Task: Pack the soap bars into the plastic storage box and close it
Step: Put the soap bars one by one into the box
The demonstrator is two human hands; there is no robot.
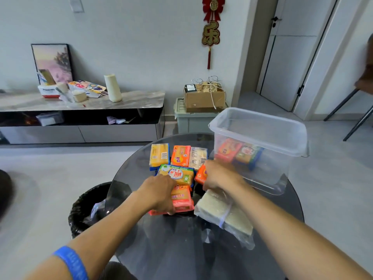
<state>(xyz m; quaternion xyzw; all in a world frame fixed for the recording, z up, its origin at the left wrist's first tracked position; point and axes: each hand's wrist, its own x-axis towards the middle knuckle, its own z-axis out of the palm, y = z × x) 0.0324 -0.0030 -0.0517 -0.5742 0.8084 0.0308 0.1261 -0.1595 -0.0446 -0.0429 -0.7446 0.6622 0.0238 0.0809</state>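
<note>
Several wrapped soap bars lie on a round glass table [181, 249]. At the back sit a yellow bar [159, 156], an orange bar [180, 156] and a pale bar [198, 157]. My left hand [159, 194] grips a pink-orange bar [181, 199], below a green-and-yellow bar [177, 175]. My right hand [219, 176] closes on an orange bar [200, 174]. A clear plastic storage box [260, 146] stands open at the right with two bars [238, 152] inside. No lid is visible.
A pale soap pack in clear wrap [222, 213] lies under my right forearm. A black waste bin [88, 209] stands left of the table. A low cabinet [80, 110] and a green crate bearing a cardboard box [203, 98] stand by the wall.
</note>
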